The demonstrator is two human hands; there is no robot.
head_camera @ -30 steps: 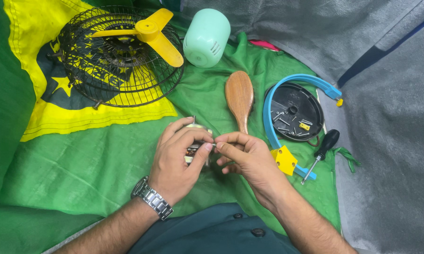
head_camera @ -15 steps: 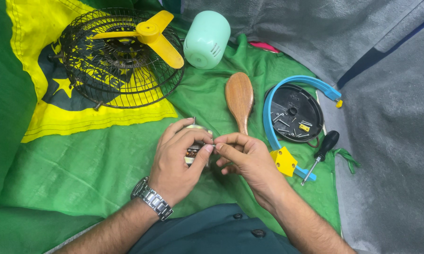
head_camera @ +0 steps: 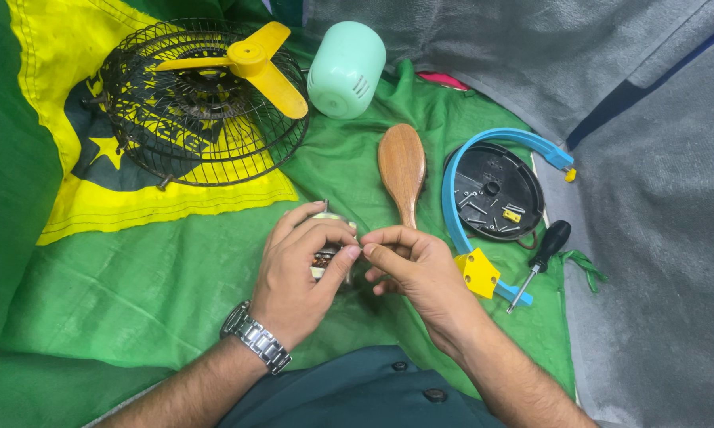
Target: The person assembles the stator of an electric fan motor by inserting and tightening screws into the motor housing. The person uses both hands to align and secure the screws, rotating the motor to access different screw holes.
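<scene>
Left hand point(head_camera: 297, 265) clamps small motor part point(head_camera: 323, 257); right hand point(head_camera: 412, 265) pinches something tiny, probably wire or screw. Slip risks loss in green cloth point(head_camera: 135, 277).

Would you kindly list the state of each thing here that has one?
Motor: held in left hand, partly hidden.
Right hand: fingers pinched at the motor.
Fan guard: detached, lying flat.
Yellow blade: off, resting on guard.
Green housing: on its side.
Black cover: upturned, holding screws.
Screwdriver: lying unused.
</scene>
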